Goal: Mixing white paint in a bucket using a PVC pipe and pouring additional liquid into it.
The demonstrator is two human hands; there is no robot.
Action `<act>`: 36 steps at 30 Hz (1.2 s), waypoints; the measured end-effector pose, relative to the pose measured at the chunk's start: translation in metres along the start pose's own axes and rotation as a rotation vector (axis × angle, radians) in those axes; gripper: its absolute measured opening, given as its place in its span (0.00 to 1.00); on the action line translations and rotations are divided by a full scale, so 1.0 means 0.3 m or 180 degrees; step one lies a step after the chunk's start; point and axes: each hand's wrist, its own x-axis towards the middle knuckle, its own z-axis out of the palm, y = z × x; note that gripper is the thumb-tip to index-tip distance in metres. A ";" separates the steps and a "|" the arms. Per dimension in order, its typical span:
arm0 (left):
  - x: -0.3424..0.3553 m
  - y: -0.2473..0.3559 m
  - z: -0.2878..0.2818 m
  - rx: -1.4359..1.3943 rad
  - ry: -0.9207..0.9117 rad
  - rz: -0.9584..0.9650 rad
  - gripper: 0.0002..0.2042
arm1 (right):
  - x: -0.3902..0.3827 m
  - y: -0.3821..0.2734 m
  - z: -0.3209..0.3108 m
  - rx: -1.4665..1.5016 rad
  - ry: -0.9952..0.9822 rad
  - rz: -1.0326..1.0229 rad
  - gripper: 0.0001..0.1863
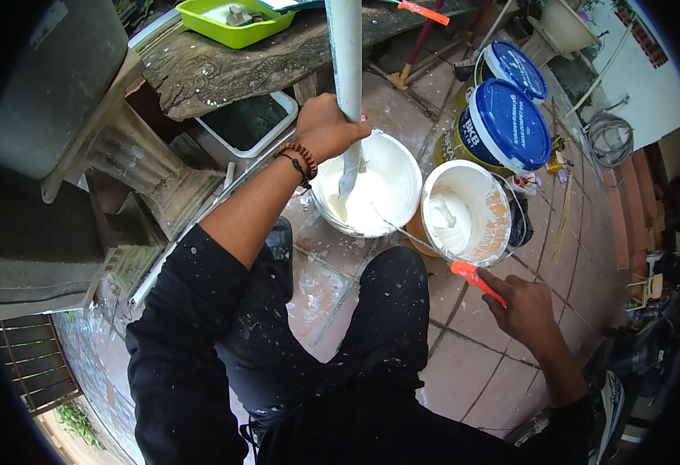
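- Left hand (331,128): grip clamped on the white pole (347,66), fingers wrapped around it; beaded bracelet (305,157) at the wrist.
- Pole: runs from beyond the upper edge of view down past the fist; lower end, coated white, inside the mouth of the first bucket (396,159). Whether its tip touches the bottom: cannot tell.
- Right hand (522,306): grip closed around the orange handle of the tool (477,281).
- Tool: thin metal rod extends from the handle past the near side of the second bucket (486,203) and over the rim of the first. Contact of rod tip with paint: cannot tell.
- First bucket: on the floor (472,380), off the table's near edge; white paint (375,203) inside.
- Second bucket: just beside the first, to its right; thick white matter at the bottom, streaked inner wall, wire handle at the right.
- Table (239,71): rough wooden slab; green tray (235,39) toward its left end, with white residue and small pieces inside. Another orange handle (424,12) near the right end.
- Pale tub (286,101): below the table's near edge, dark inside.
- Two blue-lidded pails (510,124): on the floor behind the second bucket.
- Dark trousers (390,302): white specks; knees on either side of the near floor.
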 end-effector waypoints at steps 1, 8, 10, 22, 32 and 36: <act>0.002 0.002 -0.002 0.0069 -0.0043 -0.0021 0.13 | 0.001 0.003 -0.026 -0.0137 0.0009 -0.0073 0.26; 0.008 -0.008 -0.001 0.0097 -0.0092 -0.0116 0.13 | 0.024 0.004 -0.079 -0.0705 0.0112 -0.0136 0.25; 0.011 -0.004 0.001 0.0158 -0.0056 -0.0129 0.13 | 0.029 0.011 -0.069 -0.0737 0.0204 -0.0171 0.25; 0.015 0.005 -0.008 0.0092 -0.0018 -0.0088 0.14 | 0.084 0.025 0.044 -0.0462 0.0336 0.0067 0.25; 0.018 0.020 0.018 0.0217 -0.0089 -0.0100 0.13 | 0.145 0.023 0.145 0.0273 0.0344 0.0091 0.15; 0.016 0.020 0.022 0.0221 -0.0101 -0.0092 0.13 | 0.153 0.019 0.134 0.0189 0.0078 0.0022 0.17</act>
